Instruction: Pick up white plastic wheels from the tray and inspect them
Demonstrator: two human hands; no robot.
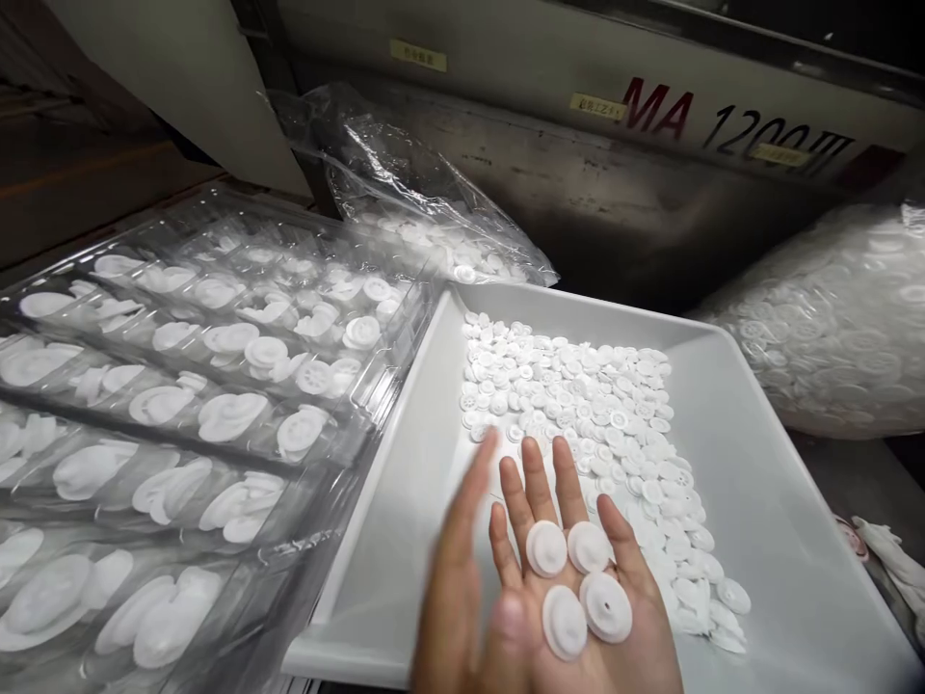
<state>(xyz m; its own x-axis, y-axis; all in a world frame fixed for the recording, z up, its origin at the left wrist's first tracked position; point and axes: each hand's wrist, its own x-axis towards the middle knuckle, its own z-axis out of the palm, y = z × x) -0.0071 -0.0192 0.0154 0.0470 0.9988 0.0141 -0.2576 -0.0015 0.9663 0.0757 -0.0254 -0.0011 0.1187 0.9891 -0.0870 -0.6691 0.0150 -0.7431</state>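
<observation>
Fingers point(539, 482) spread flat (right hand point(572, 580), palm up), white discs point(546, 547) at their base.

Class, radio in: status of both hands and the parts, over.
Right hand open, palm up, four white discs resting on it. Left hand open alongside, blurred. White tray of small discs beneath; nothing blocking.

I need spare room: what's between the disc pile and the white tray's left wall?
Head view: bare tray floor, with the left hand over its near end.
</observation>
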